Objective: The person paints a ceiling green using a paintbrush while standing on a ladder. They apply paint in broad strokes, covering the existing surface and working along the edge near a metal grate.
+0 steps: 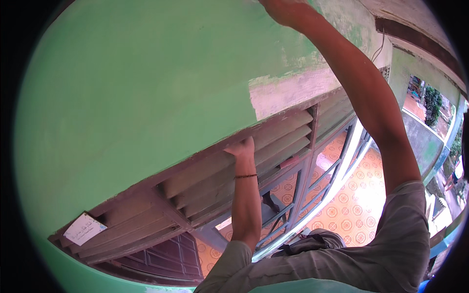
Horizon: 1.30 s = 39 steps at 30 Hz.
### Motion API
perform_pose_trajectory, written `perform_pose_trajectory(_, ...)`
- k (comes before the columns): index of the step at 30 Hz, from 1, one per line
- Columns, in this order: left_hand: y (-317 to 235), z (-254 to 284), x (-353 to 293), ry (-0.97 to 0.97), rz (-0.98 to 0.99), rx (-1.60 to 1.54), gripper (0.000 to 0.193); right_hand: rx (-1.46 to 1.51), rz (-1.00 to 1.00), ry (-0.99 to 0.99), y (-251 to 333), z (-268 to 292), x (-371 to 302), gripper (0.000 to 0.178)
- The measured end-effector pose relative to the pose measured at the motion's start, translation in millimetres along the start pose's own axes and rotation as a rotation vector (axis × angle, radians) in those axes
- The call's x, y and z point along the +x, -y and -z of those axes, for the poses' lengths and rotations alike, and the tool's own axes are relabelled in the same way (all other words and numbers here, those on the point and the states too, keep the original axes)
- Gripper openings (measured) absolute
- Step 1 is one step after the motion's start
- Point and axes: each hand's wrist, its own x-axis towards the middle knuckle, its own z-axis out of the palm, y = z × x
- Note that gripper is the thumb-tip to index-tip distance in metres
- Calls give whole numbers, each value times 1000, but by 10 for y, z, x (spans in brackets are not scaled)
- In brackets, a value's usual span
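My left hand (241,147) reaches up to the brown wooden louvre vent below the green wall (146,88). Its fingers curl over a louvre slat (279,138) just under the top rail, with the thumb pointing left; the fingertips are hidden. A dark bracelet (245,176) circles that wrist. My right arm stretches high along the wall, and only the wrist and part of my right hand (285,10) show at the top edge. The fingers lie outside the picture, so anything held there is hidden. Near it the wall has a patchy pale pink area (293,90) with a ragged green edge.
A white card (85,229) is fixed at the vent's lower left. Below are window panes with blue-grey bars (320,185) and an orange patterned tile floor (354,215). A dark panelled shutter (168,256) stands low left. A wire (378,49) hangs beside the upper right corner.
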Motion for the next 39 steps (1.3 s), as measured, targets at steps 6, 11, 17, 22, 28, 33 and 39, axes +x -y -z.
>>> perform_pose_trajectory(6,105,-241,-122,-223,100,-196,66,30,65,66,-110,200,-112,54)
perform_pose_trajectory(11,306,-424,-204,-158,103,-151,69,-131,105,-76,-530,-4,215,54)
perform_pose_trajectory(17,72,-242,-49,-205,74,-154,68,2,7,-52,-164,-80,-2,57)
perform_pose_trajectory(22,223,-369,-152,-240,125,-144,67,-38,-97,8,-306,222,331,54)
perform_pose_trajectory(28,208,-608,-280,-270,100,-128,67,-84,-71,-24,-384,237,586,52)
perform_pose_trajectory(33,125,-265,-95,-221,77,-165,66,-61,29,2,-293,99,313,56)
perform_pose_trajectory(39,343,-419,-247,-253,156,-205,66,-161,-72,-72,-558,375,844,59)
